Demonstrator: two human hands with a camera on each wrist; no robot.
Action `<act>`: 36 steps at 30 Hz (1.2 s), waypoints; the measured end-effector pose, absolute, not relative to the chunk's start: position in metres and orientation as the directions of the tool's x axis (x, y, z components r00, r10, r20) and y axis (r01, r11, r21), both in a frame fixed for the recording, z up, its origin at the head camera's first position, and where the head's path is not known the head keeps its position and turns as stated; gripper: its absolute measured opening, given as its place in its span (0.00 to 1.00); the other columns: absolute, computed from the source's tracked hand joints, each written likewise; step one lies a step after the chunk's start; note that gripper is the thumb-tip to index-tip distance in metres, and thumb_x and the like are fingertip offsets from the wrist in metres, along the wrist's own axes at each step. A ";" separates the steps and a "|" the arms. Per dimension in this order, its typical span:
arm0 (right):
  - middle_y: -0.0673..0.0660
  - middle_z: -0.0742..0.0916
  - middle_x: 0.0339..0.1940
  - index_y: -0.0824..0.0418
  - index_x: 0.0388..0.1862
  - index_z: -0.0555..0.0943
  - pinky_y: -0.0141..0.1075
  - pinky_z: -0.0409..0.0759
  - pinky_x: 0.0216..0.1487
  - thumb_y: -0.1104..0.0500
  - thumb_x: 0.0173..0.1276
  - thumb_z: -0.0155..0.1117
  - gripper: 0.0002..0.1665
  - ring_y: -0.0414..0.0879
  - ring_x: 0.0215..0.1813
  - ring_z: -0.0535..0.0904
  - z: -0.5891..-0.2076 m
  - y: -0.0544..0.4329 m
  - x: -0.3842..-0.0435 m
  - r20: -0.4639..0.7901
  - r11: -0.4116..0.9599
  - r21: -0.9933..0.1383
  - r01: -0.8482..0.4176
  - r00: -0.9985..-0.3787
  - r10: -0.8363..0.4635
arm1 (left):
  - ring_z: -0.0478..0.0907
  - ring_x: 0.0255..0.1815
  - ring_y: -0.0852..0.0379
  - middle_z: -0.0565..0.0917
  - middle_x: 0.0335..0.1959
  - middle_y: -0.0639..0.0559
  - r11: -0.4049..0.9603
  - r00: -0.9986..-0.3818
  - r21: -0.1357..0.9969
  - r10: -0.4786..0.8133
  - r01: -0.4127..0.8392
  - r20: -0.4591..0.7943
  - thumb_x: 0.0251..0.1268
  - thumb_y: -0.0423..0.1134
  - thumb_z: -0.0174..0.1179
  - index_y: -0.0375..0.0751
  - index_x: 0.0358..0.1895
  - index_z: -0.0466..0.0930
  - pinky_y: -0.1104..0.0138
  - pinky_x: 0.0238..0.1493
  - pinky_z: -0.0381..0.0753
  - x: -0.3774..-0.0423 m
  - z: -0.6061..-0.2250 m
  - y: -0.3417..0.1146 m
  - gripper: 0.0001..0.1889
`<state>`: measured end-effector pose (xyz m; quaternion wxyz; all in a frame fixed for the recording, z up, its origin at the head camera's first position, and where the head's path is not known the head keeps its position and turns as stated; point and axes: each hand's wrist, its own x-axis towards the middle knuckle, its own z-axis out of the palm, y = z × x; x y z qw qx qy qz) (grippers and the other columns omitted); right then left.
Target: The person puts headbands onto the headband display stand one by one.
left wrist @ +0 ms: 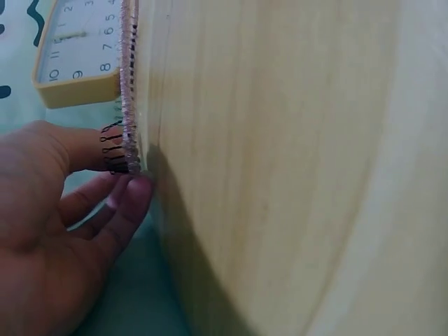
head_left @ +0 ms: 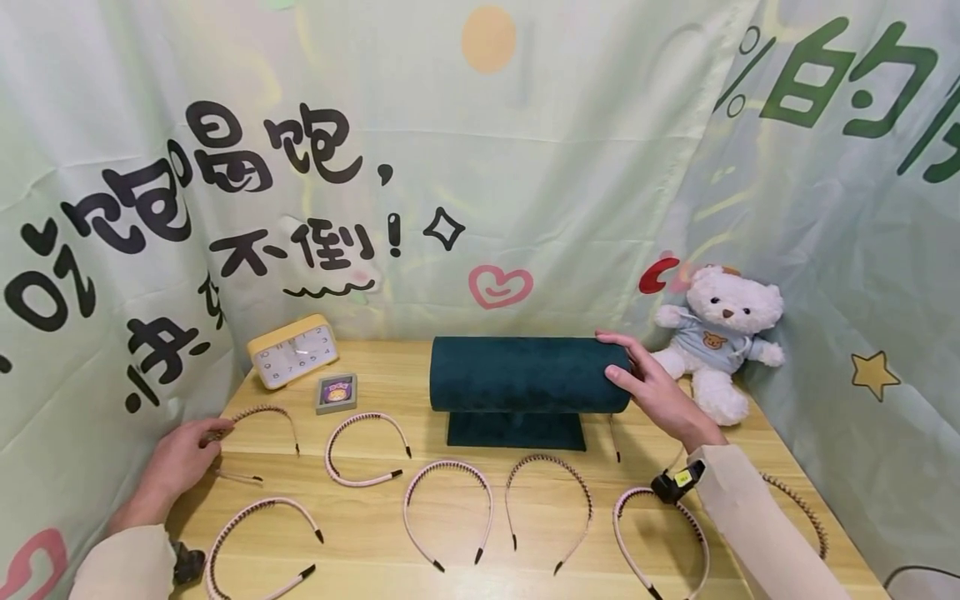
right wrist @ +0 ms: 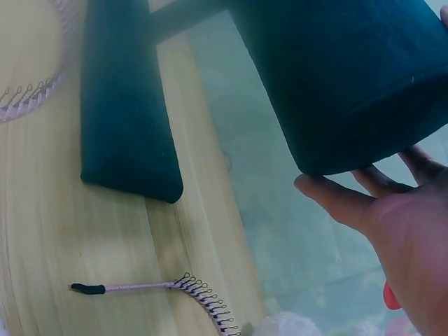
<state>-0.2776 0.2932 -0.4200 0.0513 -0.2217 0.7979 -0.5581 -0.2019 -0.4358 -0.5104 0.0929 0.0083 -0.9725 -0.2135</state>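
Note:
At the table's left side, my left hand (head_left: 176, 467) pinches the curved part of a thin pink headband (head_left: 264, 408) between thumb and fingers. The left wrist view shows the headband (left wrist: 128, 84) edge-on, its black wire loops by the index finger. My right hand (head_left: 663, 387) grips the right end of a dark green velvet roll stand (head_left: 525, 375), thumb on the front and a finger along the top. From the right wrist, the roll's end (right wrist: 371, 133) sits against the fingers, with the stand's base (right wrist: 129, 133) flat on the wood.
Several more headbands lie across the table, among them one in the front middle (head_left: 448, 465) and one beside it (head_left: 550, 458). A yellow clock (head_left: 295, 354) and a small grey-framed picture (head_left: 336, 393) stand at back left. A white teddy bear (head_left: 723, 333) sits at back right.

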 end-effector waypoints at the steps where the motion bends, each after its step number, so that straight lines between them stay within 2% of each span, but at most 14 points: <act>1: 0.60 0.53 0.92 0.53 0.86 0.61 0.51 0.63 0.85 0.55 0.91 0.53 0.30 0.66 0.91 0.43 -0.420 0.293 -0.277 0.163 0.269 -0.918 -0.291 -0.896 -0.414 | 0.83 0.48 0.31 0.85 0.55 0.23 0.907 -0.985 0.421 -0.061 0.014 0.164 0.72 0.25 0.59 0.24 0.60 0.84 0.47 0.44 0.79 -0.202 -0.509 -0.435 0.17; 3: 0.60 0.51 0.93 0.52 0.86 0.60 0.33 0.69 0.78 0.55 0.91 0.52 0.30 0.66 0.90 0.44 -0.421 0.293 -0.277 0.159 0.242 -0.929 -0.280 -0.893 -0.422 | 0.84 0.48 0.30 0.86 0.54 0.24 0.907 -0.987 0.421 -0.067 0.001 0.147 0.72 0.25 0.59 0.24 0.59 0.84 0.47 0.45 0.80 -0.202 -0.507 -0.434 0.16; 5: 0.60 0.50 0.93 0.53 0.85 0.60 0.20 0.71 0.67 0.56 0.91 0.51 0.30 0.66 0.89 0.45 -0.422 0.294 -0.278 0.161 0.208 -0.940 -0.271 -0.888 -0.432 | 0.84 0.49 0.30 0.87 0.53 0.26 0.906 -0.988 0.424 -0.073 -0.010 0.133 0.72 0.26 0.59 0.25 0.57 0.85 0.47 0.46 0.80 -0.202 -0.505 -0.434 0.15; 8: 0.60 0.49 0.93 0.54 0.84 0.61 0.21 0.73 0.68 0.57 0.91 0.50 0.28 0.67 0.89 0.44 -0.424 0.294 -0.278 0.175 0.163 -0.948 -0.271 -0.879 -0.444 | 0.85 0.49 0.30 0.88 0.52 0.27 0.906 -0.989 0.423 -0.081 -0.021 0.125 0.72 0.27 0.59 0.25 0.56 0.85 0.49 0.45 0.81 -0.202 -0.503 -0.434 0.14; 16: 0.60 0.50 0.93 0.56 0.83 0.62 0.20 0.70 0.70 0.59 0.91 0.50 0.27 0.66 0.90 0.41 -0.425 0.293 -0.278 0.201 0.137 -0.948 -0.288 -0.874 -0.443 | 0.81 0.57 0.21 0.87 0.55 0.25 0.910 -0.992 0.413 -0.085 -0.041 0.090 0.71 0.29 0.59 0.24 0.57 0.84 0.37 0.53 0.79 -0.202 -0.497 -0.432 0.16; 28: 0.59 0.51 0.93 0.55 0.83 0.62 0.19 0.70 0.69 0.58 0.91 0.51 0.27 0.66 0.91 0.41 -0.424 0.293 -0.277 0.186 0.163 -0.946 -0.280 -0.881 -0.436 | 0.75 0.61 0.15 0.84 0.59 0.21 0.909 -0.993 0.407 -0.111 -0.091 0.026 0.75 0.33 0.58 0.25 0.60 0.83 0.31 0.58 0.76 -0.198 -0.489 -0.430 0.18; 31: 0.59 0.51 0.93 0.55 0.83 0.62 0.18 0.69 0.68 0.58 0.91 0.52 0.27 0.67 0.91 0.41 -0.423 0.293 -0.277 0.182 0.179 -0.942 -0.284 -0.881 -0.437 | 0.75 0.60 0.15 0.83 0.60 0.21 0.908 -0.991 0.408 -0.127 -0.101 0.038 0.78 0.34 0.56 0.25 0.59 0.84 0.31 0.58 0.76 -0.196 -0.489 -0.429 0.16; 36: 0.61 0.50 0.93 0.55 0.83 0.62 0.18 0.69 0.68 0.58 0.91 0.52 0.28 0.69 0.90 0.40 -0.423 0.293 -0.277 0.187 0.181 -0.939 -0.291 -0.878 -0.440 | 0.79 0.55 0.20 0.83 0.57 0.21 0.902 -0.986 0.415 -0.158 -0.120 0.059 0.81 0.34 0.56 0.26 0.57 0.83 0.35 0.53 0.78 -0.195 -0.490 -0.428 0.15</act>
